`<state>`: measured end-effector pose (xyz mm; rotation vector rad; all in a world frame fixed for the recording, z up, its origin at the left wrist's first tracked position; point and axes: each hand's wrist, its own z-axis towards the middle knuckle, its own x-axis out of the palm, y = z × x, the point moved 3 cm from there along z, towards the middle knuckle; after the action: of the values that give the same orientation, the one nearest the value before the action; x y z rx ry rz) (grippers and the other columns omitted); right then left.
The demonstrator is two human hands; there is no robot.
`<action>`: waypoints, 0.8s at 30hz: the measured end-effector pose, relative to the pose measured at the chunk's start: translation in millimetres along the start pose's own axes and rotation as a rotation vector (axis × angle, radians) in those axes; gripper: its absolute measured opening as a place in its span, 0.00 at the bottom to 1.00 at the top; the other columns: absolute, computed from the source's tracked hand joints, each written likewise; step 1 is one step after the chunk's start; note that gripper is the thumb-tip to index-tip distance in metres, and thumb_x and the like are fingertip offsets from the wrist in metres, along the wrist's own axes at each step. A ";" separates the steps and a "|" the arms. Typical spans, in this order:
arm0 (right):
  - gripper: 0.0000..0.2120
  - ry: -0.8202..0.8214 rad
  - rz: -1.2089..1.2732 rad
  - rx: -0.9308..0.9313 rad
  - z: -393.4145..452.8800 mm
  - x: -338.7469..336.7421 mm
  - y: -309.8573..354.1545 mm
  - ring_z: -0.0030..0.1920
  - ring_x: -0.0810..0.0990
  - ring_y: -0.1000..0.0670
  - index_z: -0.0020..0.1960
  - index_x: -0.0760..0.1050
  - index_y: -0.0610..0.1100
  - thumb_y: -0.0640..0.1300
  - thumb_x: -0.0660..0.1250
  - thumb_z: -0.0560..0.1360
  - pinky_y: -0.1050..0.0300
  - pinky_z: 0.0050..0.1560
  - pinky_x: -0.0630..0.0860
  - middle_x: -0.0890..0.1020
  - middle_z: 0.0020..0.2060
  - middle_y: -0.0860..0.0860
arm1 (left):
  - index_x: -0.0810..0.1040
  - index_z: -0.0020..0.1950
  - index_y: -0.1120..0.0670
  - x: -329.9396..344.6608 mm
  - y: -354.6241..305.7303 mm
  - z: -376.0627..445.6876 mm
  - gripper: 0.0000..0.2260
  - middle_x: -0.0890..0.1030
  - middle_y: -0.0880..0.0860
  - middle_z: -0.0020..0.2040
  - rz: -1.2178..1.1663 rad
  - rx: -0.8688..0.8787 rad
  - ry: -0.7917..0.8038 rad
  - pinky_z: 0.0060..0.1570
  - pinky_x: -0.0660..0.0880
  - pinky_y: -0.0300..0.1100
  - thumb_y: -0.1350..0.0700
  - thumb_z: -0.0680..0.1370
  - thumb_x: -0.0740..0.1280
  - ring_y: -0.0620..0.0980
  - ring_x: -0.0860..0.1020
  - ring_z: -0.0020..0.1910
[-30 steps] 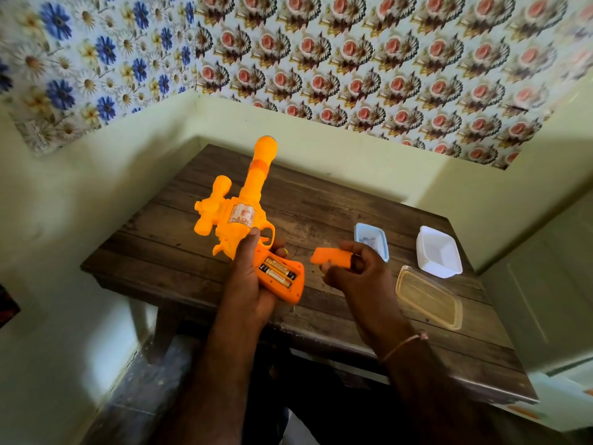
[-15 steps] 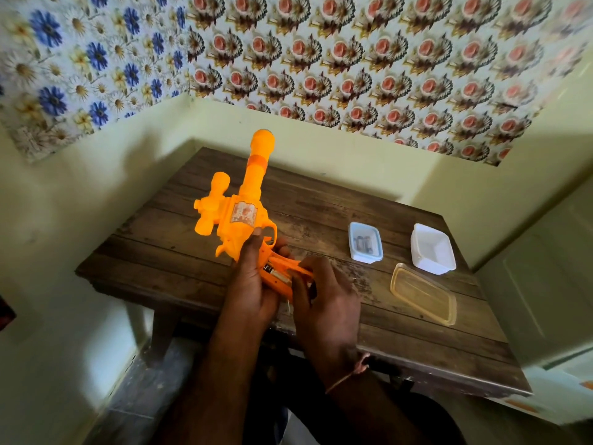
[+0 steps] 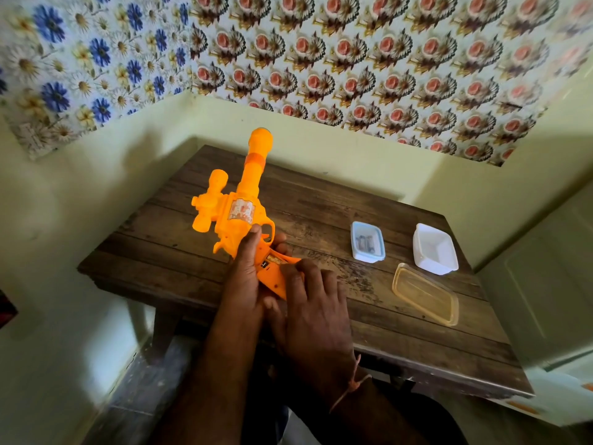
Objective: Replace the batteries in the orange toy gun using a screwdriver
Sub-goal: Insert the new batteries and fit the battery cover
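The orange toy gun is held above the wooden table, barrel pointing up and away. My left hand grips its handle from the left. My right hand lies over the handle's side, its fingers pressing the orange battery cover onto the compartment. A sliver of a battery shows at the compartment's upper end. No screwdriver is in view.
A small blue-rimmed box holding batteries sits on the table to the right. Beyond it stands a white plastic box, and a clear lid lies nearer the front edge. Walls close in behind and to the left.
My right hand carried the orange cover from beside the gun onto the handle and now presses it over the batteries, which were fully exposed before. The left hand keeps its grip.
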<state>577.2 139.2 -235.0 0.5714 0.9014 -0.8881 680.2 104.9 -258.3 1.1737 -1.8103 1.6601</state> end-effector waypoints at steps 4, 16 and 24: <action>0.22 -0.022 0.070 -0.031 -0.2 -5.5 -3.3 0.52 0.73 0.45 0.65 0.72 0.48 0.58 0.50 0.79 0.46 0.48 0.74 0.76 0.60 0.47 | 0.81 0.43 0.57 4.1 -4.0 -3.4 0.18 0.79 0.53 0.38 -0.016 -0.005 0.046 0.35 0.79 0.42 0.42 0.76 0.63 0.49 0.79 0.34; 0.20 -0.284 -0.010 -0.092 0.6 -4.0 -3.3 0.52 0.72 0.45 0.61 0.78 0.45 0.55 0.57 0.79 0.49 0.46 0.65 0.81 0.57 0.49 | 0.73 0.64 0.53 6.9 -8.0 -5.4 0.23 0.79 0.56 0.53 -0.122 0.011 0.170 0.56 0.73 0.54 0.39 0.78 0.61 0.53 0.77 0.51; 0.19 -0.285 0.078 -0.043 1.2 9.4 -8.8 0.59 0.73 0.44 0.62 0.78 0.43 0.53 0.61 0.77 0.47 0.52 0.71 0.80 0.60 0.47 | 0.70 0.66 0.56 7.2 -6.0 -3.9 0.24 0.78 0.57 0.50 -0.113 0.010 0.171 0.53 0.74 0.51 0.40 0.77 0.62 0.54 0.78 0.47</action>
<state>573.2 129.8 -243.0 0.4267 0.6346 -0.8519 680.0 106.9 -248.3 1.0820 -1.6044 1.6526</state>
